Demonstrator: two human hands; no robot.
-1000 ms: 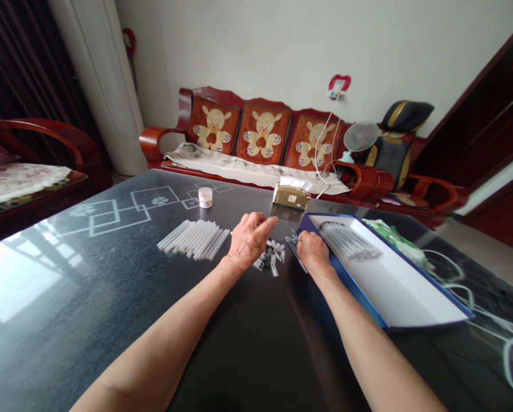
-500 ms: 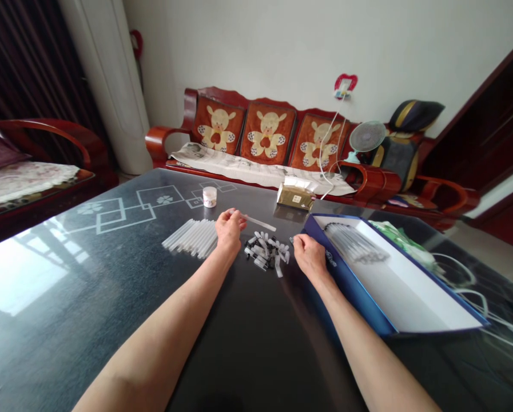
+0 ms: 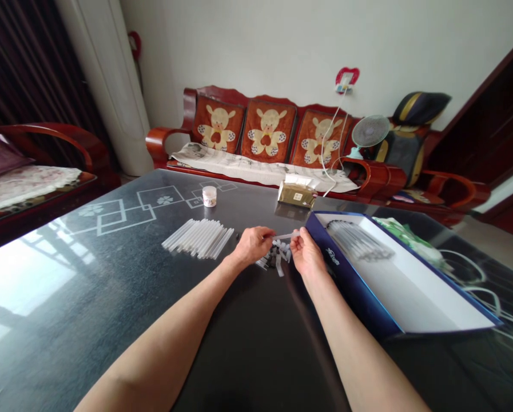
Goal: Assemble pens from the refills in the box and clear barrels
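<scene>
A slim translucent plastic tube (image 3: pixel 287 235) spans the gap between my two hands, over a pile of small clear and black plastic pieces (image 3: pixel 278 258). My left hand (image 3: pixel 253 246) is closed at the tube's left end, its fingertips partly hidden behind the hand. At the other end, the fingers of my right hand (image 3: pixel 307 253) pinch the tube; whether a small piece is also between them I cannot make out. Left of my left hand, a row of similar tubes (image 3: pixel 198 237) lies side by side on the dark table.
A blue box (image 3: pixel 359 286) with a white inside stands at the right, holding a bundle of dark-ended clear tubes (image 3: pixel 359 241). Farther back are a small white jar (image 3: pixel 209 197) and a tissue pack (image 3: pixel 297 193). White cables (image 3: pixel 481 297) and a green-white bag (image 3: pixel 406 237) lie beyond the box.
My left hand has moved right with the tube, from beside the row to over the pile. My right hand has turned, and its fingers now meet the tube's right end.
</scene>
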